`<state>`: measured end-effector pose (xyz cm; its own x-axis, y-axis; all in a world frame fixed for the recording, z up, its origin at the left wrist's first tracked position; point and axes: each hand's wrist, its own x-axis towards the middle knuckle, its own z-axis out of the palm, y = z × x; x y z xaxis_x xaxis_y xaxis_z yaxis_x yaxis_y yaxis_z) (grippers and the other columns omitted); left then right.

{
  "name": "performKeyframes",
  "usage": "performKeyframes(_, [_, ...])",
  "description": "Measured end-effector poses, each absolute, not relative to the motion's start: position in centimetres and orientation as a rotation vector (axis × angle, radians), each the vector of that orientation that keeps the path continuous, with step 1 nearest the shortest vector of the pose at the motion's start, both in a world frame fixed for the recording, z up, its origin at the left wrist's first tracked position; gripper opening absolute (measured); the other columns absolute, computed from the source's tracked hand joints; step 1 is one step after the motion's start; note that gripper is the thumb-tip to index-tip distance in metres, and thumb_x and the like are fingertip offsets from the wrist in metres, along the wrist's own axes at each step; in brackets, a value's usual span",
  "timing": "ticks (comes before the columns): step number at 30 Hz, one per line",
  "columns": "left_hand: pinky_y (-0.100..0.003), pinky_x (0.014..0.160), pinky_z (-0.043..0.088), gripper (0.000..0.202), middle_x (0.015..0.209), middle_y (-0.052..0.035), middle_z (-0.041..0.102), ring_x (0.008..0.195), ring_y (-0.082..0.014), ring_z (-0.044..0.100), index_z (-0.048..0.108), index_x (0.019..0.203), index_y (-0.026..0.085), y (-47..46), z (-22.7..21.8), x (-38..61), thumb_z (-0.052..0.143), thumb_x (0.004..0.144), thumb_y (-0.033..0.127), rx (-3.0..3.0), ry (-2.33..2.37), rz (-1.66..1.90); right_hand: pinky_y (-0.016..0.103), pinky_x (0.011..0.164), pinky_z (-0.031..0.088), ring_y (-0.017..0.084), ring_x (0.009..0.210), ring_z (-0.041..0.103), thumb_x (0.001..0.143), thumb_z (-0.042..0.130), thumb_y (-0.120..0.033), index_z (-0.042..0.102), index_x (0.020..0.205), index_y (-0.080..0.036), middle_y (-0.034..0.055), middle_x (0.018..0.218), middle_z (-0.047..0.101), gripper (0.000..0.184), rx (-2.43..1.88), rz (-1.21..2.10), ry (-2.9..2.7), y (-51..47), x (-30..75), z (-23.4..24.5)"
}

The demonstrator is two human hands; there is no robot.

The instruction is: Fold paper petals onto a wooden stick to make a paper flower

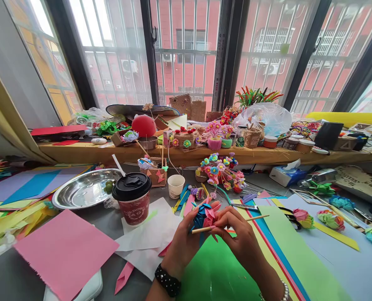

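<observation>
My left hand (182, 237) is closed round a folded paper flower (201, 216) with blue and pink petals, held above a green sheet (219, 267). My right hand (244, 238) pinches a thin wooden stick (258, 217) that runs across the near side of the flower. The stick's left end lies against the pink and blue petals. Fingers cover part of the flower's right side. Below and left of my left hand is a folded pink paper piece (124, 276), near some white sheets (151, 238).
A lidded cup (132, 205) with a straw stands beside a metal tray (74, 196). Close by are a paper cup (176, 188) and a pink sheet (67, 251). Coloured sheets (294, 246) and paper flowers (330, 219) lie right. A crowded ledge (261, 156) runs below the windows.
</observation>
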<state>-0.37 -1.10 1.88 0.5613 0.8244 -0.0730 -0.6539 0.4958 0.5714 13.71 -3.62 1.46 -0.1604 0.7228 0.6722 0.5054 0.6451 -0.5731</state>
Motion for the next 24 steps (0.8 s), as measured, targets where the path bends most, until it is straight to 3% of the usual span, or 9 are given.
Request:
performKeyframes(6, [-0.024,0.071,0.045,0.03,0.106,-0.0073,0.061,0.091,-0.0168,0.057,0.057,0.107,0.016,-1.2,1.9,-0.5,0.042,0.082,0.02,0.577,0.344,0.897,0.025,0.057,0.046,0.014,0.066,0.053,0.079,0.054,-0.023,0.049,0.066,-0.018,0.0021,0.07,0.052,0.014,-0.957,0.2,-1.836,-3.8,13.7,1.7])
performKeyframes(13, [-0.023,0.065,0.045,0.021,0.074,-0.0036,0.066,0.063,-0.0116,0.059,0.063,0.094,0.014,-0.8,0.7,-0.8,0.049,0.079,0.019,0.591,0.369,0.919,0.024,0.056,0.046,0.014,0.064,0.054,0.079,0.054,-0.025,0.052,0.066,-0.019,0.0022,0.07,0.053,0.014,-0.936,0.136,-1.847,-4.0,13.7,2.0])
performKeyframes(20, [-0.026,0.068,0.045,0.031,0.103,-0.0085,0.062,0.087,-0.0181,0.058,0.053,0.111,0.014,-0.9,1.1,-0.5,0.043,0.083,0.019,0.664,0.304,0.934,0.024,0.056,0.046,0.014,0.065,0.056,0.077,0.057,-0.029,0.056,0.069,-0.018,0.0023,0.069,0.056,0.014,-0.985,0.09,-1.812,-4.1,13.6,1.9])
performKeyframes(24, [-0.029,0.078,0.043,0.035,0.107,-0.0086,0.061,0.095,-0.0191,0.056,0.048,0.118,0.015,-0.7,1.1,-0.6,0.042,0.084,0.021,0.63,0.294,0.956,0.027,0.063,0.048,0.017,0.071,0.058,0.072,0.062,-0.034,0.059,0.08,-0.02,0.003,0.074,0.06,0.017,-1.037,-0.003,-1.787,-4.0,14.1,1.8])
